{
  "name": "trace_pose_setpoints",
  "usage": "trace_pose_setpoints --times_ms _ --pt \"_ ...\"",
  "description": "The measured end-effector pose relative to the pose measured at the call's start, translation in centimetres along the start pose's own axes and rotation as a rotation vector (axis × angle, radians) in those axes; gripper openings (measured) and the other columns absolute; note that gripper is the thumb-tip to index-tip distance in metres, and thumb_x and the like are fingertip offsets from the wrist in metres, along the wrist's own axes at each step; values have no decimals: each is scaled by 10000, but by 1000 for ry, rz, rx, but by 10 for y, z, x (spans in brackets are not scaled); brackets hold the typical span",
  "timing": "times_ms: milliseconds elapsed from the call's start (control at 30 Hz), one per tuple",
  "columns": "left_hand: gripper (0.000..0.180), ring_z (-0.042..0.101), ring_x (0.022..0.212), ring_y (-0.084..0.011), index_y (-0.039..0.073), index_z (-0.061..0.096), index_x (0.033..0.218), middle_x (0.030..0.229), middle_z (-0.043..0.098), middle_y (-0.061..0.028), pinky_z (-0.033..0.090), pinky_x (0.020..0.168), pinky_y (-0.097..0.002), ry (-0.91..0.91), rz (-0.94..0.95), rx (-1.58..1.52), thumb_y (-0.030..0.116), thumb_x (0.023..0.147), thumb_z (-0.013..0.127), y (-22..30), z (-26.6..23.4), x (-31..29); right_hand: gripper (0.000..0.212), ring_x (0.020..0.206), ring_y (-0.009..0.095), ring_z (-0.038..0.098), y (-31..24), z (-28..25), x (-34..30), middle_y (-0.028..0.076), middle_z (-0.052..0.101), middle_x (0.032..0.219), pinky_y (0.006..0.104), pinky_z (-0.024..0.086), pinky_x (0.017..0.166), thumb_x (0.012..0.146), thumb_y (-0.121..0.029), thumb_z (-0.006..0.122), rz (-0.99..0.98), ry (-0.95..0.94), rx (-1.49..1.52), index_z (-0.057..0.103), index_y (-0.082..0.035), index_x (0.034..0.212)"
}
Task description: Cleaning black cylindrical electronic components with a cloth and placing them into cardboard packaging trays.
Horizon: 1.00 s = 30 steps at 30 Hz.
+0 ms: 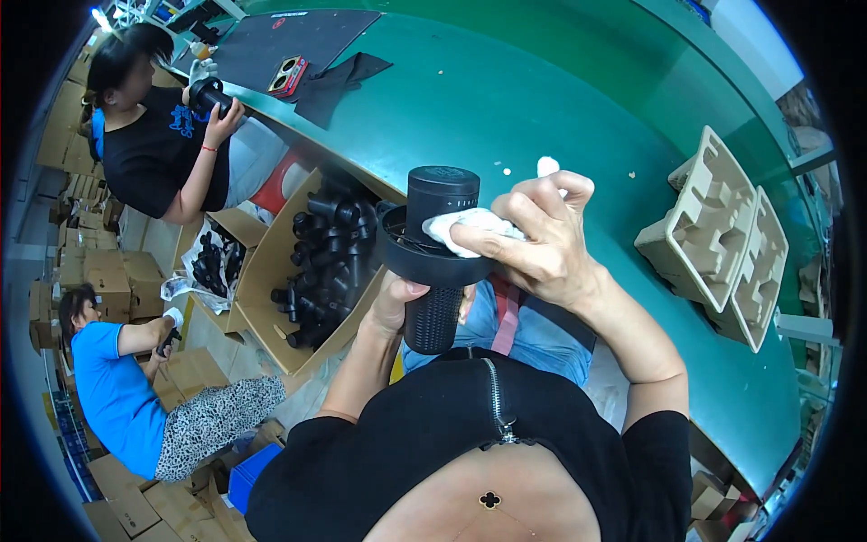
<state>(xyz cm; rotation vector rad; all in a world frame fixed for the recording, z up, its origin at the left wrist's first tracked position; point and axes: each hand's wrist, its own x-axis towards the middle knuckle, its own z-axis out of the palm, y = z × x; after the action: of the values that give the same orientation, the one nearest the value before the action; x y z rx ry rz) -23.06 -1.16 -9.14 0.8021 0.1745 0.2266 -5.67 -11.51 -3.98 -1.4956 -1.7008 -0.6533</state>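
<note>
A black cylindrical device [433,318] with a wide ring collar and a textured lower grip stands upright in front of my chest. My left hand [390,303] is closed round it just below the collar, partly hidden behind the grip. My right hand [549,244] pinches a white cloth [468,226] and presses it against the upper cylinder, inside the collar's rim. Two of its fingers are raised, with something white at a fingertip.
A green worktable [524,117] stretches ahead, with moulded pulp trays [713,226] stacked at the right. An open cardboard box [262,312] of black parts stands left of me. One co-worker [149,135] handles a black part at the table; another [122,379] works lower left.
</note>
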Motion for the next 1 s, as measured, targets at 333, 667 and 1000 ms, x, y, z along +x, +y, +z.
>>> trace_pose_setpoints --times_ms 333,667,1000 --pt "601 620 621 -243 -106 553 994 789 599 -192 528 529 -321 -25 56 -36 400 685 653 5 0 7 307 749 159 480 -3 -3 -1 -9 523 779 392 258 774 684 -94 664 3 -52 19 704 -224 959" --pt "628 618 600 -245 -112 538 1017 778 588 -194 532 518 -325 -122 156 -116 412 695 669 14 -9 14 225 689 146 468 -19 -5 -48 72 485 807 244 348 601 738 150 519 668 172 387 617 49 913" --pt "621 621 592 -244 -100 536 1030 798 591 -190 538 512 -322 -44 181 -54 415 706 662 13 1 14 350 721 196 493 -5 -3 -17 67 517 817 324 382 660 686 83 582 270 -6 191 680 -78 980"
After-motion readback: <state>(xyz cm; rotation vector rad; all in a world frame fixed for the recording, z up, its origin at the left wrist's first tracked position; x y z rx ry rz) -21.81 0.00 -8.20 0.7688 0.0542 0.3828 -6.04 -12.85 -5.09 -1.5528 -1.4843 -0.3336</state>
